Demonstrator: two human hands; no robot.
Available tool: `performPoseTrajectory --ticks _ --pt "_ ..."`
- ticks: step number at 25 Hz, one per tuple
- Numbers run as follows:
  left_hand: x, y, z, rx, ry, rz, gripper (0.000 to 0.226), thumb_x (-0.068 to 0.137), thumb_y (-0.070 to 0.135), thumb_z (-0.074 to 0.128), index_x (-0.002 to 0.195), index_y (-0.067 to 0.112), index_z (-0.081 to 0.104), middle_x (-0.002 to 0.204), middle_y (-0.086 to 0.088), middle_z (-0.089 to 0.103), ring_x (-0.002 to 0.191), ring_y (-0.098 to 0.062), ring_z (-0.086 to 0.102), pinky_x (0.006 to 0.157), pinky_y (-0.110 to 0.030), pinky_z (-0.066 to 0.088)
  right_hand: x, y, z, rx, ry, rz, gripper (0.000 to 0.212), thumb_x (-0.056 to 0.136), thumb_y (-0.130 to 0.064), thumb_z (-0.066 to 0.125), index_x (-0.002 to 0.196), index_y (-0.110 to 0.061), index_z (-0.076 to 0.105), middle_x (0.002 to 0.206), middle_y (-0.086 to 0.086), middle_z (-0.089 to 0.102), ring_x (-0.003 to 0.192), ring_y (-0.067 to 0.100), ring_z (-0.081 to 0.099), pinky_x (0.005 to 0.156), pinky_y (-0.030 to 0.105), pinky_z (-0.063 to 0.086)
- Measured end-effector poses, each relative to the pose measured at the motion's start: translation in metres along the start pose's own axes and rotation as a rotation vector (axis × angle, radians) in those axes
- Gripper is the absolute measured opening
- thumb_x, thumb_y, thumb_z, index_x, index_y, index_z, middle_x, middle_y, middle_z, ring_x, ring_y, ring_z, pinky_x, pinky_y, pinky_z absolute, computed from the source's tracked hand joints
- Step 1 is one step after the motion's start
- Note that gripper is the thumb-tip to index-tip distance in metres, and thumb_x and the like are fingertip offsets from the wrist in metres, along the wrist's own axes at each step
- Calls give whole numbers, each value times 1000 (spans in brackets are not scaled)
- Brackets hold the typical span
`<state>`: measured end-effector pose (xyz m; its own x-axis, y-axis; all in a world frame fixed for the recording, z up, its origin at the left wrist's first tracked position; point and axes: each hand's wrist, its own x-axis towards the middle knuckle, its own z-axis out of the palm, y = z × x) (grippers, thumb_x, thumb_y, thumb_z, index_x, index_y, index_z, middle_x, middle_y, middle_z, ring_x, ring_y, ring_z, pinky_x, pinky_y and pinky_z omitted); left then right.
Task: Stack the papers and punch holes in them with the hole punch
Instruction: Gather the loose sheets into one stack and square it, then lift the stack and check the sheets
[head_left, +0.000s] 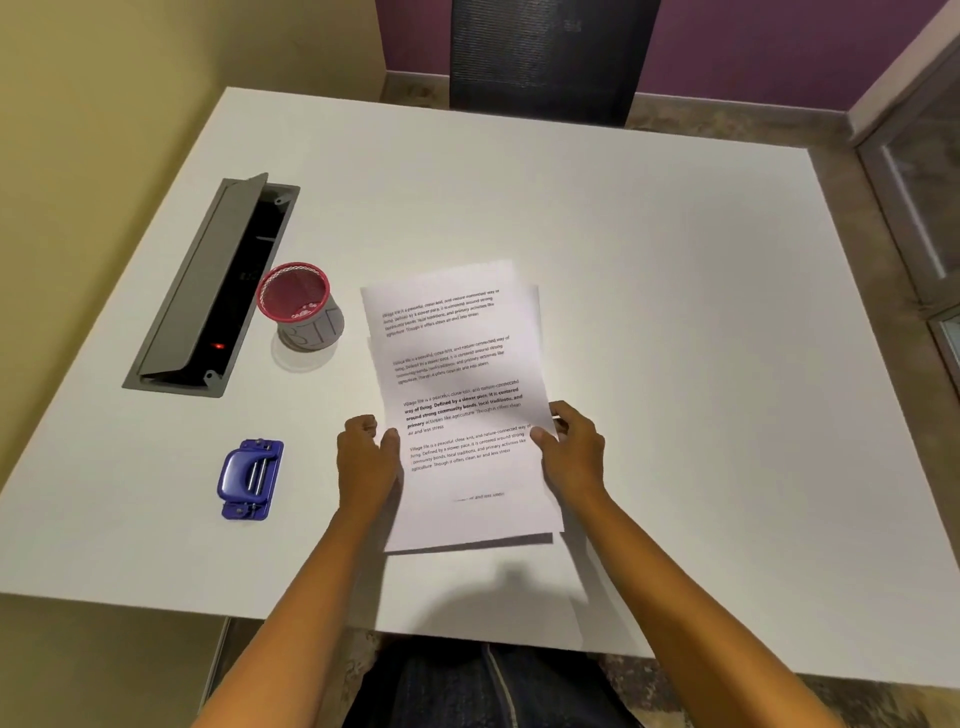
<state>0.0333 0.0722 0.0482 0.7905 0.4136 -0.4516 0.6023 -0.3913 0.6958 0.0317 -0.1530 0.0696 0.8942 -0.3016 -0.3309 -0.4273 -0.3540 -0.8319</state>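
Over the white table (649, 270) we hold a loose stack of printed papers (462, 395) between both hands, its sheets not squared, edges fanning at top and bottom. Our left hand (366, 460) grips the left edge, thumb on the top sheet, fingers curled behind. Our right hand (571, 452) pinches the right edge the same way, thumb on the print. To our left lies the blue hole punch (249, 479), flat on the table, well apart from the papers. Farther back stands a red mesh cup (301, 306); we cannot tell what it holds. Beside it a grey cable box (208, 291) sits recessed, lid raised.
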Motion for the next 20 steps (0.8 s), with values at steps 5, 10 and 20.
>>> performPoseTrajectory --ticks 5,10,20 --pt "7 31 -16 -509 -237 -35 47 99 27 49 144 23 37 115 -1 66 93 -10 65 78 -25 49 -2 -8 -31 92 21 -60 16 82 -4 66 90 -17 66 80 -18 66 72 -16 57 61 -2 38" --pt "9 40 -3 -384 -428 48 27 94 8 58 120 14 60 116 -6 72 91 -14 73 75 -23 56 4 0 -45 16 -103 129 19 83 -7 66 100 -17 66 95 -2 70 84 8 65 67 9 44" --pt "-36 76 20 -375 -64 396 28 99 12 49 124 23 47 104 26 60 89 16 63 63 4 42 -8 -19 -43 180 144 -137 21 93 -4 51 107 -18 58 98 -8 66 86 3 63 66 5 45"
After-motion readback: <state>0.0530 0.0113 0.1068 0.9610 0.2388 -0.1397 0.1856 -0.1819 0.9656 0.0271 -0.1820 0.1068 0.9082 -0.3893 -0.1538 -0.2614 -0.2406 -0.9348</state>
